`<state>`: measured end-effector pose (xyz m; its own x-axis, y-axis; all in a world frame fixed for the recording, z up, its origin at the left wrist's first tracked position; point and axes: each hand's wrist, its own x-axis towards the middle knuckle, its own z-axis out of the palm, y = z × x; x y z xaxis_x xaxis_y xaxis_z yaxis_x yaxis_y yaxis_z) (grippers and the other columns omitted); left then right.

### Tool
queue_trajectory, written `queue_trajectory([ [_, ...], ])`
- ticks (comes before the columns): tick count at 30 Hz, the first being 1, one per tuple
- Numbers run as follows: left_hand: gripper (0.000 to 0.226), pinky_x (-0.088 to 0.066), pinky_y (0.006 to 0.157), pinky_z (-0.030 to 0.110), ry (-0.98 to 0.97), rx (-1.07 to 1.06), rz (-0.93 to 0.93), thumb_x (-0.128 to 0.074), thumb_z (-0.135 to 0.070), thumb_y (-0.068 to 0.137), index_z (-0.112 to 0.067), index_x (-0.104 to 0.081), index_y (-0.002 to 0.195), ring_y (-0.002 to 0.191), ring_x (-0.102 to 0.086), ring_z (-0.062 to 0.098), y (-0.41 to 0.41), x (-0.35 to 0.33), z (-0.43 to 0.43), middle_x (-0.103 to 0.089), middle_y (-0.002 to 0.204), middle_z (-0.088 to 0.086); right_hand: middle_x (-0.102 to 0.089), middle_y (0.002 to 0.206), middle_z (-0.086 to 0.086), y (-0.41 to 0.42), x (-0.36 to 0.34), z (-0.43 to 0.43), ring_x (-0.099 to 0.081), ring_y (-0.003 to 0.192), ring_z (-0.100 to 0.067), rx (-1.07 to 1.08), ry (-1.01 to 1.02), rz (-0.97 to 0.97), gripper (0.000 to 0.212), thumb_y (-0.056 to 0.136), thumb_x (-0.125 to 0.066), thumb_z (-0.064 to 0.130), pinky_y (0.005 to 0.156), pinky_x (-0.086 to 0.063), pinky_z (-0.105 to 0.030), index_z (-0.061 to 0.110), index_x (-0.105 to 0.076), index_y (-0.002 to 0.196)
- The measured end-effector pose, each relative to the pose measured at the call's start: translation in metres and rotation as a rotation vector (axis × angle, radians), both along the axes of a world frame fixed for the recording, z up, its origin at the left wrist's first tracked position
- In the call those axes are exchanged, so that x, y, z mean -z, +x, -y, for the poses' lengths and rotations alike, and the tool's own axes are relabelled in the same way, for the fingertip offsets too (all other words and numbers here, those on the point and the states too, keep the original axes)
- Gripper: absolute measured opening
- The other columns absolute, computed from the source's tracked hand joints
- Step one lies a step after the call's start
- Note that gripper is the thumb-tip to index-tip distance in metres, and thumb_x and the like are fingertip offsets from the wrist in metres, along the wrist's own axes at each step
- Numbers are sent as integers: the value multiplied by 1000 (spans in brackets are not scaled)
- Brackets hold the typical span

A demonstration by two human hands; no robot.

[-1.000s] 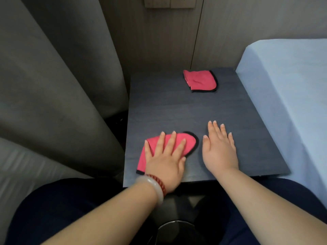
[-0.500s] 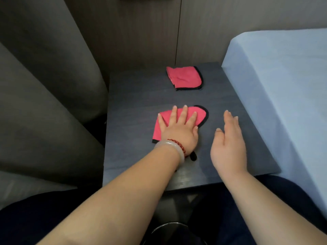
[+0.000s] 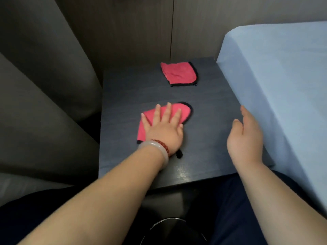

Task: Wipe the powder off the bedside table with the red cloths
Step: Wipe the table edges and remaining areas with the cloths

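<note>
The left grip (image 3: 163,131), fingers spread flat, is pressing the near red cloth (image 3: 184,112) on the counter (image 3: 123,96). The right grip (image 3: 247,137) is hovering wide and empty. The other cloth (image 3: 178,73) is lying at the back. Even, overlapping strokes are probably serving best.

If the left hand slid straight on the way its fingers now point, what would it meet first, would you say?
Most likely the far red cloth: the left hand lies flat on the near red cloth, its fingers aimed that way, with only bare table between.
</note>
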<state>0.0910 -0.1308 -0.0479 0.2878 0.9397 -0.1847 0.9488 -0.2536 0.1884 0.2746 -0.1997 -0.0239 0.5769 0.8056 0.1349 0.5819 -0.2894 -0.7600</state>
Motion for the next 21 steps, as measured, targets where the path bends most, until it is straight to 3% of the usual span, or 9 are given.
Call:
queue_trajectory([
  [2,55,11,107,69,69,172,29,-21,-47,98,-42,-9,152,148,11,25,20,3,43,4,163,-8,-42,150,-7,3,-1,-4,-40,136,-21,14,11,-6,48,100,-38,16,108,-25,-23,12,-38,147],
  [5,54,8,110,67,111,298,59,-24,-47,97,-43,-22,150,149,-1,25,19,9,66,-9,163,-8,-42,150,-6,2,-1,-7,-38,138,-19,-31,20,8,48,100,-37,17,112,-26,-27,13,-38,147],
  [7,54,6,111,65,120,226,27,-23,-49,97,-45,-19,150,149,-1,23,-1,11,40,-7,163,-10,-42,150,-6,1,2,-4,-34,141,-19,-67,2,41,47,100,-39,17,116,-25,-32,14,-39,147],
  [11,55,6,112,65,-6,-129,-15,-19,-50,98,-46,-6,151,149,10,20,-48,4,-32,6,162,-12,-40,152,-3,7,13,6,-25,145,-15,-81,-105,77,46,101,-38,16,110,-16,-21,14,-39,147],
  [14,56,10,110,66,-45,-245,-25,-18,-48,97,-42,-5,152,148,14,23,-36,0,-38,10,162,-9,-40,152,-3,10,16,5,-24,145,-16,-90,-150,94,46,101,-38,17,112,-16,-25,14,-39,147],
  [21,54,12,109,67,87,188,5,-18,-49,99,-43,-8,152,148,13,24,20,4,42,5,163,-9,-42,150,-9,9,23,-3,-25,146,-23,-120,-163,151,46,100,-40,17,118,-21,-39,11,-41,145],
])
